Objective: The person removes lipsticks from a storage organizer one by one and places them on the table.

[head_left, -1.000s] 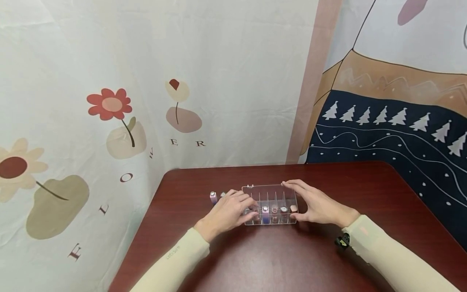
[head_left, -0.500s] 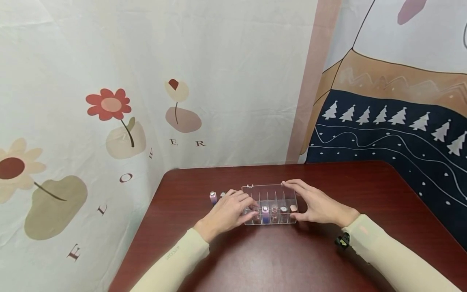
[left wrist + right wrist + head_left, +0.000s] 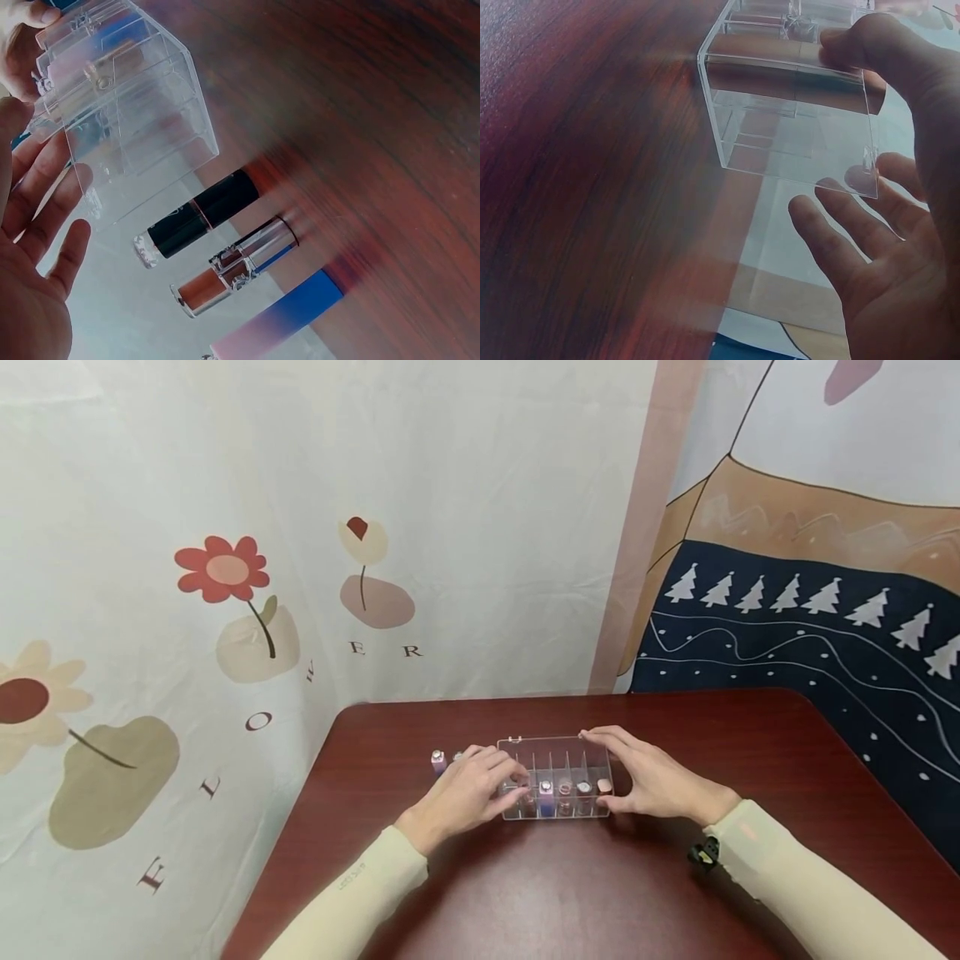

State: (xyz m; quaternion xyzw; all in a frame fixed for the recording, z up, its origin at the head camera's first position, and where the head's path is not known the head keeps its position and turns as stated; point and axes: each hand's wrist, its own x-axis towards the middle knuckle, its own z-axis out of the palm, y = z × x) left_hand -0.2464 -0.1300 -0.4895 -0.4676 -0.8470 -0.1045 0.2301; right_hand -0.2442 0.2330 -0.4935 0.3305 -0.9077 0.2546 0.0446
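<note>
A clear acrylic lipstick organizer (image 3: pixel 555 747) with thin dividers stands on the dark red table. My right hand (image 3: pixel 656 781) holds its right end, thumb at the front edge and fingers at the back. At the left end, my left hand (image 3: pixel 468 789) pinches a clear-capped lipstick in a compartment; its fingers partly hide that lipstick. The front row also holds a pink-to-blue lipstick tube (image 3: pixel 547 797), a clear reddish one (image 3: pixel 565 796), a dark silver-topped one (image 3: pixel 583 793) and a brownish one (image 3: pixel 780 79) beneath the right thumb.
Left of the organizer, a black lipstick (image 3: pixel 199 214), a clear-and-brown lipstick (image 3: pixel 236 266) and another pink-to-blue tube (image 3: pixel 281 315) stand upright on the table. The left hand partly covers them in the head view. A patterned cloth (image 3: pixel 487 610) hangs behind the table's far edge.
The head view has shifted slightly. Both hands keep their places at the organizer, with only tiny movement in the left fingers.
</note>
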